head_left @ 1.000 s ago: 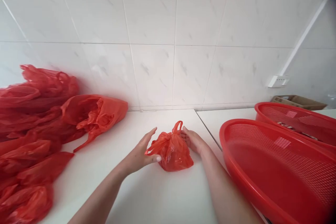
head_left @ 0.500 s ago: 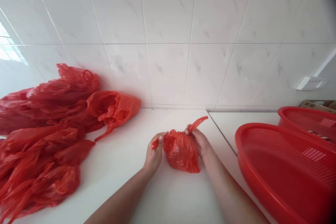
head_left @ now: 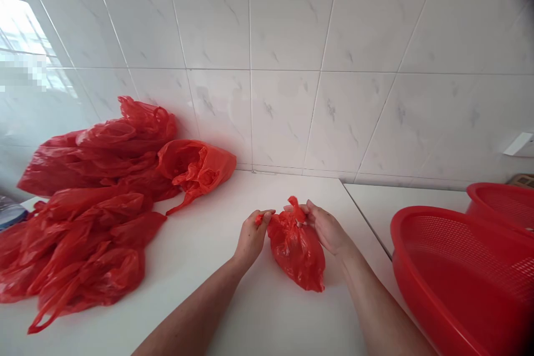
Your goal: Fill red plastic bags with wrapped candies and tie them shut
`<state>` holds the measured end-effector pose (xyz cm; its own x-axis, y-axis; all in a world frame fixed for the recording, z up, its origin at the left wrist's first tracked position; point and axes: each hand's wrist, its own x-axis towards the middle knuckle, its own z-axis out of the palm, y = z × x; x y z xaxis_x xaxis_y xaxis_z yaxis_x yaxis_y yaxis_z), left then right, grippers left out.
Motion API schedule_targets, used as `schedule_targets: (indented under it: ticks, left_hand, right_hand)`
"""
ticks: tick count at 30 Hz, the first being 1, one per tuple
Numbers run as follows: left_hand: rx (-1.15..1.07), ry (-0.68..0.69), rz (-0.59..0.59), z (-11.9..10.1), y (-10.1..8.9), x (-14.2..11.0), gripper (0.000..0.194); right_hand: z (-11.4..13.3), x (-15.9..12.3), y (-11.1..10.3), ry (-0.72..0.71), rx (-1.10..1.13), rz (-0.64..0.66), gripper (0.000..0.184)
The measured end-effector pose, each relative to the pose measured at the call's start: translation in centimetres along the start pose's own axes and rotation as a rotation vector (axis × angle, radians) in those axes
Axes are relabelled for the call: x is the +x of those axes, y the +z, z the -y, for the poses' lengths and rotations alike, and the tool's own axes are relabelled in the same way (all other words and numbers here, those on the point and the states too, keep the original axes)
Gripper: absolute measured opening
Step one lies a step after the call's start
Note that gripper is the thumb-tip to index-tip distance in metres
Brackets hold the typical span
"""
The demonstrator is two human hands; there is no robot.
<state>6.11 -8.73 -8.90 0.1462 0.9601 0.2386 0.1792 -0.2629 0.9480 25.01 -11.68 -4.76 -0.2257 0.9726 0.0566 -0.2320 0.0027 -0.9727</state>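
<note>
A small bunched red plastic bag [head_left: 297, 251] hangs between my hands over the white tabletop, its lower end bulging and its top gathered. My left hand [head_left: 252, 239] pinches one twisted end of it between thumb and fingers, a bit of red film poking out. On the other side, my right hand [head_left: 327, 228] grips the gathered top near a short upright red tail; some of its fingers are hidden behind the bag. What the bag contains, if anything, cannot be made out.
Heaped red plastic bags [head_left: 95, 245] cover the left of the white table [head_left: 200, 267]. An open-mouthed red bag [head_left: 212, 169] lies by the tiled wall [head_left: 283, 117]. Two red plastic baskets [head_left: 434, 217] stand at the right, past a seam in the tabletop.
The view has turned left. The right-hand tail of the bag, stretched out sideways before, now stands short and upright. The bag hangs more slanted, its lower end toward the right.
</note>
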Motion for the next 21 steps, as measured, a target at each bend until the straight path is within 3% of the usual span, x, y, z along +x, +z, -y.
schedule_targets:
  ticks: [2, 4, 6, 9, 13, 15, 18, 21]
  left_hand:
    - [-0.042, -0.009, -0.010, -0.1, -0.2, 0.2, 0.034]
    - [-0.093, -0.016, -0.022, -0.4, -0.3, 0.4, 0.030]
    - [-0.141, -0.010, -0.040, -0.7, -0.2, 0.4, 0.026]
    - [-0.181, 0.014, -0.065, -1.2, 0.0, 0.2, 0.023]
    - [-0.176, 0.027, -0.069, -2.0, 0.7, -1.0, 0.017]
    - [-0.125, 0.071, -0.036, -2.4, 1.2, -1.7, 0.012]
    - [-0.015, 0.149, -0.016, -2.6, 1.8, -2.5, 0.004]
    - [0.143, 0.203, -0.045, -2.2, 2.0, -2.6, 0.026]
  right_hand:
    - [0.6, -0.3, 0.7, 0.002, -0.122, 0.049, 0.046]
    - [0.9, -0.5, 1.2, 0.004, -0.279, 0.091, 0.039]
    - [0.8, -0.4, 1.6, 0.000, -0.437, 0.085, 0.033]
    - [0.3, -0.3, 2.0, 0.007, -0.597, 0.071, 0.041]
    - [-0.4, -0.3, 2.5, 0.017, -0.549, 0.081, 0.035]
    - [-0.8, -0.2, 2.5, 0.025, -0.502, 0.079, 0.025]
    - [-1.5, 0.1, 2.2, 0.052, -0.438, 0.077, 0.024]
    - [-2.2, 0.5, 1.4, 0.070, -0.342, 0.062, 0.031]
